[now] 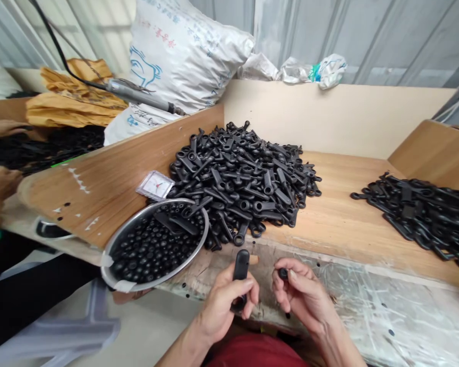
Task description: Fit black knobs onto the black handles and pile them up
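My left hand (224, 300) is closed around a black plastic handle (241, 265), its long flat end pointing up and its ring end low by my fingers. To the right, my right hand (300, 290) pinches a small round black cap (283, 273) between thumb and fingers, apart from the handle. A metal bowl (204, 239) of small black round caps stands left of my hands, with a few black handles lying on top. Beyond my hands rises a large pile of black handles (248, 178) on the wooden table.
Another pile of black handles (424, 211) lies at the right. A small square clock (155, 185) sits behind the bowl. An electric screwdriver (141, 95) hangs over the wooden divider (99, 186). White sacks (187, 46) stand behind. Another person's hands (2, 181) are at far left.
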`<state>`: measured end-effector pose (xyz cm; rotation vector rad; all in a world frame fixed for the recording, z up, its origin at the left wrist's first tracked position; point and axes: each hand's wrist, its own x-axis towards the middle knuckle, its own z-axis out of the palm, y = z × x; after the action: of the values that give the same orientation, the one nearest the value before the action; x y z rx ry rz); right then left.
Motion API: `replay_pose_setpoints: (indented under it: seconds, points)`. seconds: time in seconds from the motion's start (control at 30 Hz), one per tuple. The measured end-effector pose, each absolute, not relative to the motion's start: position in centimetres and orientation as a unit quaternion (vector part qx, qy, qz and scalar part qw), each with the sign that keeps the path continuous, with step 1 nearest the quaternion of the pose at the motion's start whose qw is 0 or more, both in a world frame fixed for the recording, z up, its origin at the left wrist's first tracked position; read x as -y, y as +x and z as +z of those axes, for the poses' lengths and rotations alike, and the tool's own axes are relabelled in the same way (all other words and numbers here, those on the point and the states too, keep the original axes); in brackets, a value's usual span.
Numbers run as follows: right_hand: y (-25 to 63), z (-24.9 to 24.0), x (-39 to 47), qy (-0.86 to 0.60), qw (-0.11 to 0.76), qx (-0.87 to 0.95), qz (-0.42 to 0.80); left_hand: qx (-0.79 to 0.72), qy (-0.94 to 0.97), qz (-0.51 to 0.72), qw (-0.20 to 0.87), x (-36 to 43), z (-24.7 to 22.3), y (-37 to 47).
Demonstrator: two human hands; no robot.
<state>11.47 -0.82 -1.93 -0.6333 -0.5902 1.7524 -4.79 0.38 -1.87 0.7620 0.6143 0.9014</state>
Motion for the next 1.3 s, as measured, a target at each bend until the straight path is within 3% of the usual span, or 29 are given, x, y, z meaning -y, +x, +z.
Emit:
replay_pose_setpoints:
  seconds: [0.57,0.77,1.13,1.3]
  points:
    - [12.6,-1.8,2.8,-0.279,0.627,0.224,0.693,-0.327,0.554,0.401,0.652,0.2,-0.9,-0.9]
    - [12.6,-2.4,2.8,-0.27,0.645,0.203,0.685,-0.393,0.654,0.381,0.522,0.5,-1.0,-1.1]
    - [12.1,-2.7,3.1,-0.329,0.666,0.171,0.647,-0.378,0.815,0.306,0.315,0.6,-1.9,-1.3]
    - [11.8,-2.6,2.8,-0.367,0.656,0.159,0.64,-0.343,0.844,0.352,0.216,0.5,-2.6,-0.9]
